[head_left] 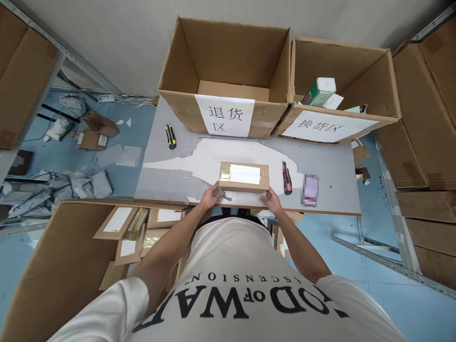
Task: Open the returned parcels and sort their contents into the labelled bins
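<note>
A small cardboard box [244, 187] with a white label [245, 174] on top lies near the front edge of the table. My left hand [211, 195] has its fingers closed at the box's near left corner. At the near right corner, my right hand [272, 200] grips the same box with thumb and fingers. To the right of it lies a red and black utility knife [287, 178]. A yellow and black utility knife [171, 137] rests farther off on the left.
Two big open cartons [178, 104] [356, 124] with paper signs stand along the table's back; the right one holds a green and white box [319, 91]. A blurred purple item [310, 191] lies at right. Below left, a large carton [42, 280] contains several parcels. Shelves flank both sides.
</note>
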Motion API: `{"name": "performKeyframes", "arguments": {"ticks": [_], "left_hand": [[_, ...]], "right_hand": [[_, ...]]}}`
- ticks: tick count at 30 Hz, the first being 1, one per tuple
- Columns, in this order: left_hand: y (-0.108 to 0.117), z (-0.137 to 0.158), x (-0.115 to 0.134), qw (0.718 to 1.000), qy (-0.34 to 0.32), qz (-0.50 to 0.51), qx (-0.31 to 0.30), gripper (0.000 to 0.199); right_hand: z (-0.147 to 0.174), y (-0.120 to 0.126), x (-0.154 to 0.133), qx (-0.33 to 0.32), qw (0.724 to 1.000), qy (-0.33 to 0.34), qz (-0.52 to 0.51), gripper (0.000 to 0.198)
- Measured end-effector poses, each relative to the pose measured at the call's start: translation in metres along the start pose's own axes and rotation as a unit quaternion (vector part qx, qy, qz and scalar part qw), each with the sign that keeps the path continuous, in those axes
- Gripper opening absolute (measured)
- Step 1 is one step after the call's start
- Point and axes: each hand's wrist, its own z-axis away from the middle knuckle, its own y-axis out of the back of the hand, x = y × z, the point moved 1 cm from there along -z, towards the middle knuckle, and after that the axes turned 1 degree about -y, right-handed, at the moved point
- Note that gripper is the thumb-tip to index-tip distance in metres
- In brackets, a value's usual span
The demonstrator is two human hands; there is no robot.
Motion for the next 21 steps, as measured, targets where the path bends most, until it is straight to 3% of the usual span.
{"name": "performKeyframes", "arguments": {"ticks": [4, 7, 11, 15, 21], "left_hand": [[-0.007, 0.001, -0.001, 0.99, -0.026, -0.136, -0.04, 0.016], [-0.011, 0.002, -0.003, 0.985, -0.045, -0.164, -0.041, 0.011], [-0.01, 0.004, 0.001, 0.972, -0.083, -0.215, -0.053, 0.025], [-0.009, 0.008, 0.018, 0.924, -0.158, -0.341, -0.068, 0.045], [-0.02, 0.006, 0.047, 0.874, -0.171, -0.455, -0.007, 0.052]], "right_hand": [[-0.005, -0.006, -0.002, -0.009, 0.999, 0.005, 0.04, 0.052], [-0.01, -0.011, -0.006, 0.009, 0.999, 0.011, 0.035, 0.047], [-0.011, -0.011, -0.021, -0.006, 0.999, 0.026, 0.026, 0.044], [-0.007, -0.005, -0.046, -0.011, 0.998, 0.036, 0.041, 0.04], [-0.003, 0.0, -0.07, 0.057, 0.987, -0.021, 0.148, 0.042]]}}
